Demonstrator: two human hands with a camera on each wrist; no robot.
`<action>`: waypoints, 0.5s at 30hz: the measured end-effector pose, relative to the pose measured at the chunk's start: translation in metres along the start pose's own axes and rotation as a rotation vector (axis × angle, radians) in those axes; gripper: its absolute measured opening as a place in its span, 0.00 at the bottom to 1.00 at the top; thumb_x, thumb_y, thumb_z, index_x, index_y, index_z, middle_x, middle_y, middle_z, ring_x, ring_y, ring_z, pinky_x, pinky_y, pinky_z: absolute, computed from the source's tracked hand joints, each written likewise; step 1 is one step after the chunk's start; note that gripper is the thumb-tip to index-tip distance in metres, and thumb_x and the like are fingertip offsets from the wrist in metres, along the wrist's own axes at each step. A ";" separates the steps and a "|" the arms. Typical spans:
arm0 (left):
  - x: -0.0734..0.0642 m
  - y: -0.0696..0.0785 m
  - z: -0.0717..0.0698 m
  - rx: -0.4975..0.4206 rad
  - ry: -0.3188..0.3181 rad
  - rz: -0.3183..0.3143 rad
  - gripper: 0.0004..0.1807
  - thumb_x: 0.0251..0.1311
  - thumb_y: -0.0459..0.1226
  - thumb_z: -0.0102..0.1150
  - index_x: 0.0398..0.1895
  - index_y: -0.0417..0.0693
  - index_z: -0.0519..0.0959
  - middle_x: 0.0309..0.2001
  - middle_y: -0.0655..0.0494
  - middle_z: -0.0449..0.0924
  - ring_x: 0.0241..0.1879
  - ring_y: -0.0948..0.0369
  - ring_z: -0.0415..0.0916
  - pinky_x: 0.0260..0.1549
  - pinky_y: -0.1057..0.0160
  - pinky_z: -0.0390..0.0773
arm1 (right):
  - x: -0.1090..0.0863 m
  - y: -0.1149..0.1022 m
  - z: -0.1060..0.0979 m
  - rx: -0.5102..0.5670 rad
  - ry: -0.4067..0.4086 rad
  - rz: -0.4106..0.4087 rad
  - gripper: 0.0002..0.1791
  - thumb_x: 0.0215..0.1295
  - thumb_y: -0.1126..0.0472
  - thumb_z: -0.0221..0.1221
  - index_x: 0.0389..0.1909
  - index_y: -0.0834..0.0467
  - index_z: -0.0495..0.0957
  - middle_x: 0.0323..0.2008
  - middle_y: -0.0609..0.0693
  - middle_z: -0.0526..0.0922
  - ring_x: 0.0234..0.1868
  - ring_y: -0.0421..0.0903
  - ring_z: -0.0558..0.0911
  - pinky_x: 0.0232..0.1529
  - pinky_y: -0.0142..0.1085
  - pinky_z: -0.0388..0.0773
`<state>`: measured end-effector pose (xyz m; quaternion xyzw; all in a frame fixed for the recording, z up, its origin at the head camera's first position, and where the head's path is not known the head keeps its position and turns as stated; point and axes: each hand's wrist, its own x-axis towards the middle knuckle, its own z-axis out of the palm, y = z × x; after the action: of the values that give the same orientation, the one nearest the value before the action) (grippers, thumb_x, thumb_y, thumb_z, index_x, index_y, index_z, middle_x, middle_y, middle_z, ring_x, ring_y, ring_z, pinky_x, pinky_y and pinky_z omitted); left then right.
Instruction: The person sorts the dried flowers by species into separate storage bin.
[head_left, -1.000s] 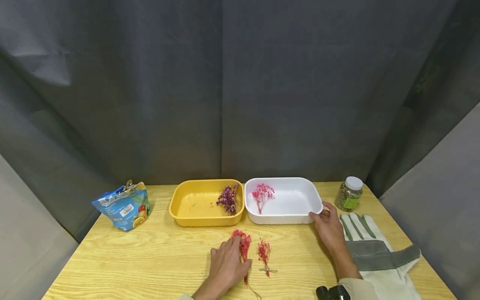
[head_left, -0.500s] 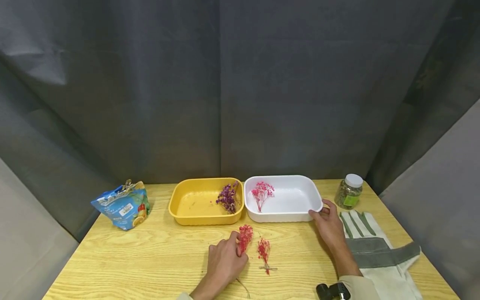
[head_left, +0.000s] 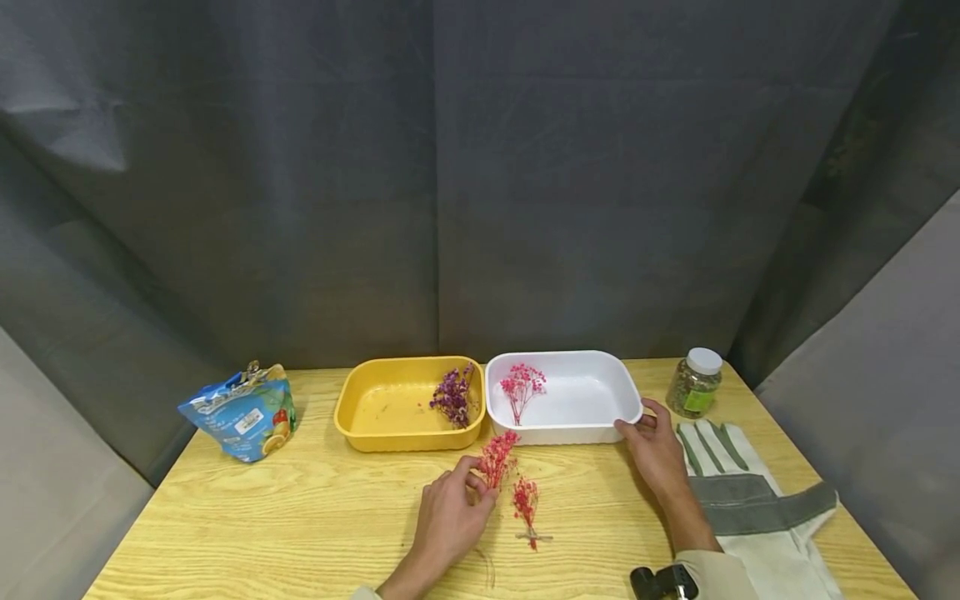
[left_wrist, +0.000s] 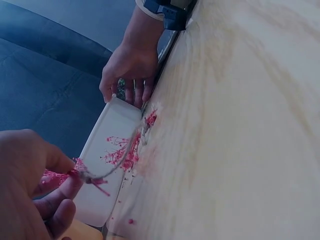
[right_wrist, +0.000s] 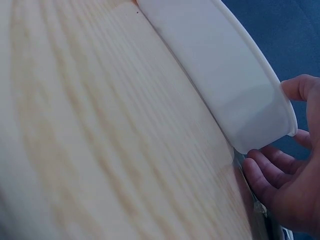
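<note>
My left hand [head_left: 452,510] pinches a small bunch of pink dried flowers [head_left: 498,457] by its stems, blossoms pointing toward the white tray. In the left wrist view a twine [left_wrist: 116,169] tied round those stems trails off from the fingertips. A second pink bunch [head_left: 526,502], also tied with twine, lies on the table just right of it. My right hand [head_left: 658,450] holds the near right corner of the white tray [head_left: 581,435], thumb on the rim and the other fingers against the outside wall. One pink sprig [head_left: 522,388] lies inside that tray, at its left end.
Left of the white tray stands a yellow tray [head_left: 408,443] with purple dried flowers [head_left: 452,397] in it. A blue pouch [head_left: 247,417] closed with a clip stands at the far left. A lidded jar [head_left: 695,385] and a work glove [head_left: 750,504] are at the right.
My left hand has taken up the pink bunch from the table and tilted it forward, toward the white tray. The right hand stays at the tray's corner.
</note>
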<state>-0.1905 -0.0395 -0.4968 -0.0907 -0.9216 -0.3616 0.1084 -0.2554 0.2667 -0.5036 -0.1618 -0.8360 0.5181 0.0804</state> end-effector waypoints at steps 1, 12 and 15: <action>0.000 0.001 0.000 -0.018 -0.005 0.000 0.19 0.54 0.44 0.66 0.50 0.54 0.78 0.27 0.74 0.79 0.22 0.75 0.66 0.45 0.54 0.72 | 0.000 0.000 0.000 0.003 0.000 0.001 0.40 0.68 0.46 0.55 0.74 0.53 0.49 0.63 0.61 0.69 0.61 0.57 0.74 0.52 0.39 0.69; 0.005 0.009 0.000 -0.126 -0.020 -0.030 0.16 0.56 0.45 0.64 0.49 0.57 0.78 0.27 0.73 0.79 0.21 0.73 0.66 0.25 0.71 0.65 | 0.002 0.003 0.000 0.019 0.004 0.007 0.40 0.67 0.47 0.56 0.74 0.52 0.50 0.63 0.60 0.70 0.61 0.56 0.74 0.51 0.37 0.69; 0.008 0.013 0.000 -0.136 -0.010 -0.020 0.17 0.56 0.45 0.63 0.49 0.57 0.78 0.27 0.74 0.79 0.22 0.73 0.67 0.26 0.71 0.66 | 0.002 0.002 0.000 0.023 0.010 0.005 0.39 0.67 0.47 0.56 0.74 0.52 0.50 0.62 0.60 0.70 0.61 0.57 0.74 0.50 0.36 0.69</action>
<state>-0.1953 -0.0296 -0.4859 -0.0903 -0.8963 -0.4240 0.0938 -0.2566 0.2685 -0.5058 -0.1655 -0.8293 0.5270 0.0850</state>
